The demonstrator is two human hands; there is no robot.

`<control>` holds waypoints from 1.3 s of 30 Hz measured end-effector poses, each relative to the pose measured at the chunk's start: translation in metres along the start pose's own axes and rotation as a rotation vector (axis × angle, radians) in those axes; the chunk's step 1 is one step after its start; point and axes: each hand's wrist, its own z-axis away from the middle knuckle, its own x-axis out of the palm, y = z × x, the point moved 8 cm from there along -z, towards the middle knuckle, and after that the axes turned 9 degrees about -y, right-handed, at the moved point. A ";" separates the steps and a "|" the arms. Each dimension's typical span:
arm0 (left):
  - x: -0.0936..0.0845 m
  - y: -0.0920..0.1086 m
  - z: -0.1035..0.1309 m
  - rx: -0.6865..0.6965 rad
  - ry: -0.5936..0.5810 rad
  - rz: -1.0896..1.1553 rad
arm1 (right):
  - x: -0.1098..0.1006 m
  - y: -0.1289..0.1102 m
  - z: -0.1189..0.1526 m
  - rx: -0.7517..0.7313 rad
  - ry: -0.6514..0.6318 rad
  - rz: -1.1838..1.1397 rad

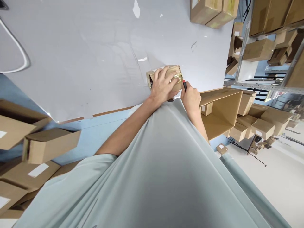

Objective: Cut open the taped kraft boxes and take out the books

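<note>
A small taped cardboard box (176, 69) lies near the front edge of the grey table. My left hand (162, 84) presses over it with bent fingers, gripping its top and near side. Shiny clear tape shows between and beside those fingers. In my right hand (192, 98) is a utility knife (184, 84) with a black and red handle, held in closed fingers. Its tip meets the right end of the box, where the tape edge runs. The blade itself is too small to make out clearly.
Two taped boxes (213, 12) stand at the table's far right. Paper scraps (136, 9) lie on the grey tabletop (83, 57). A large open carton (223, 110) stands by my right arm, holding a small box. Cartons (51, 144) are piled at left; shelves (261, 84) of boxes rise at right.
</note>
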 end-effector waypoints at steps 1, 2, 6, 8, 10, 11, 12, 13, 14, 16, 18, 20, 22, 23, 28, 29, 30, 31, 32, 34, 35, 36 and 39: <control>-0.001 0.001 0.000 0.001 0.002 0.008 | 0.000 0.001 0.002 0.001 0.002 -0.006; -0.001 0.003 0.000 0.004 0.005 0.018 | -0.001 0.000 0.003 0.002 0.006 -0.009; -0.003 0.005 -0.002 0.014 0.007 0.042 | -0.005 -0.005 -0.001 0.016 0.007 0.020; -0.003 0.005 -0.002 0.017 -0.001 0.037 | -0.007 -0.008 0.000 0.020 -0.007 0.034; 0.000 0.004 -0.001 0.016 -0.007 0.031 | -0.007 -0.009 0.003 0.028 -0.024 0.040; 0.001 0.004 0.000 0.015 -0.009 0.030 | -0.006 -0.008 0.005 0.037 -0.031 0.043; 0.002 0.004 0.001 0.015 -0.010 0.029 | -0.006 -0.007 0.007 0.047 -0.037 0.047; 0.003 0.004 0.001 0.016 -0.010 0.028 | -0.005 -0.004 0.008 0.059 -0.042 0.052; 0.004 0.004 0.002 0.018 -0.009 0.025 | -0.005 -0.001 0.008 0.076 -0.041 0.058; 0.003 0.003 0.001 0.014 -0.006 0.010 | -0.007 0.011 0.004 0.128 -0.028 0.074; 0.000 -0.001 -0.001 -0.007 -0.012 -0.025 | -0.006 0.027 0.000 0.168 -0.030 0.082; -0.004 -0.003 -0.003 -0.029 -0.031 -0.071 | -0.001 0.044 0.000 0.163 -0.053 0.064; -0.009 -0.003 -0.003 -0.035 -0.046 -0.087 | 0.004 0.059 0.003 0.117 -0.058 -0.001; -0.012 -0.002 -0.003 -0.035 -0.048 -0.082 | 0.006 0.066 0.006 0.088 -0.043 -0.055; -0.026 0.005 0.002 -0.088 -0.056 -0.079 | 0.007 0.090 -0.013 -0.072 0.105 -0.415; -0.028 0.006 0.004 -0.102 -0.058 -0.093 | 0.007 0.093 -0.026 -0.092 0.133 -0.482; -0.031 0.005 0.006 -0.114 -0.058 -0.108 | 0.009 0.096 -0.042 -0.107 0.151 -0.544; -0.035 0.005 0.010 -0.125 -0.057 -0.122 | 0.013 0.098 -0.060 -0.120 0.154 -0.600; -0.039 0.004 0.014 -0.136 -0.058 -0.136 | 0.019 0.098 -0.080 -0.130 0.141 -0.648; -0.048 0.002 0.024 -0.166 -0.068 -0.162 | 0.038 0.093 -0.121 -0.152 0.053 -0.723; -0.054 0.002 0.032 -0.187 -0.077 -0.176 | 0.051 0.087 -0.140 -0.163 -0.015 -0.758; -0.060 0.003 0.040 -0.212 -0.086 -0.192 | 0.064 0.080 -0.156 -0.174 -0.091 -0.791; -0.081 0.002 0.075 -0.325 -0.086 -0.250 | 0.101 0.050 -0.183 -0.211 -0.291 -0.878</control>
